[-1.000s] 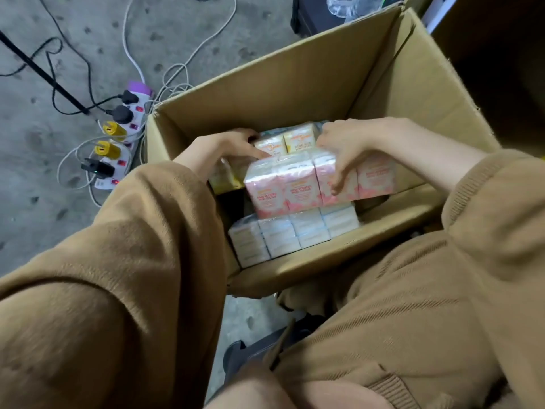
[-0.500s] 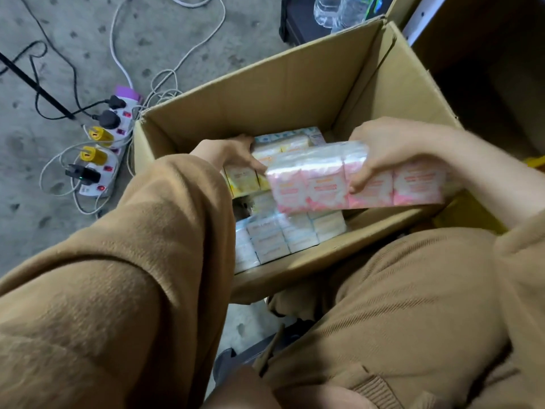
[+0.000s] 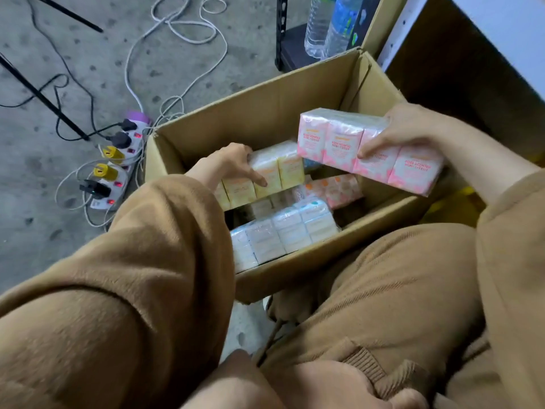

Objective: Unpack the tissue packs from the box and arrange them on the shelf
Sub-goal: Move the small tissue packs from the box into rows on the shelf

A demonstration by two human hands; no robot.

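An open cardboard box [image 3: 265,113] stands on the floor in front of me. My right hand [image 3: 404,128] grips a pink tissue pack [image 3: 339,143] and holds it above the box's right side. Inside the box, my left hand [image 3: 233,163] grips a yellow tissue pack [image 3: 277,172], which is raised a little. A white-and-blue tissue pack [image 3: 283,231] lies against the near wall, and a peach-patterned pack [image 3: 339,187] lies lower down at the right. The shelf [image 3: 460,69] opens dark at the upper right, behind the box.
A power strip [image 3: 118,160] with several plugs and loose cables lies on the concrete floor left of the box. Two water bottles [image 3: 327,22] stand on a low black rack behind the box. My knees in brown fabric fill the foreground.
My right hand has lifted the pink pack out of the box and carried it up and to the right. My left hand has closed on the yellow pack and raised it.
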